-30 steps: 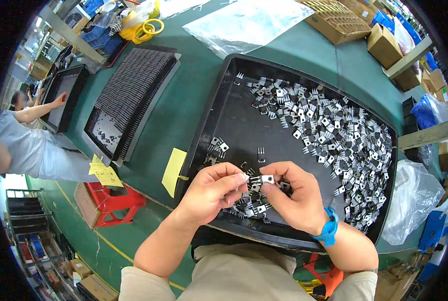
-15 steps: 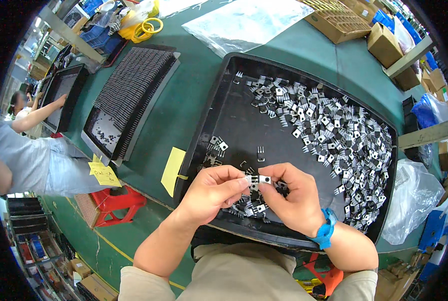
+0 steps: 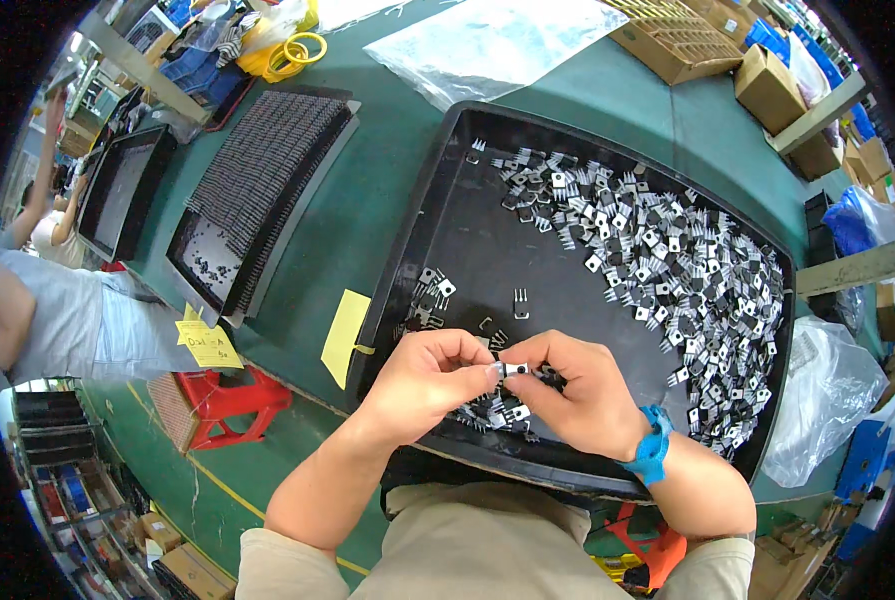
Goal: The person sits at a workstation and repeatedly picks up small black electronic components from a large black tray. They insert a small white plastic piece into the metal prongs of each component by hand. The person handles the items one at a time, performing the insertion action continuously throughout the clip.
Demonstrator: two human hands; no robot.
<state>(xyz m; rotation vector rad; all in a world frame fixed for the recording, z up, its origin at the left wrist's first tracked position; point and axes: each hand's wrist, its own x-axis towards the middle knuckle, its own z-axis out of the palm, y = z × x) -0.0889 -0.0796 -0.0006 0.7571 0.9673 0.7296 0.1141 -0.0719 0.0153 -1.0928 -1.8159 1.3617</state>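
Small part (image 3: 512, 369) pinched between hands, mostly covered by fingertips (image 3: 494, 369), parts under right hand (image 3: 577, 395) hidden, co-worker (image 3: 57, 300) cut by left edge, tray's (image 3: 417, 230) near rim perhaps behind forearms.

Both bare forearms are seen coming up from the lower edge of the frame and converging just below its centre. The left hand (image 3: 422, 385) is curled, its thumb and forefinger pinched toward the right. The right hand (image 3: 582, 395) is curled likewise, its fingertips (image 3: 515, 362) brought against those of the left. A blue band is worn on the right wrist.
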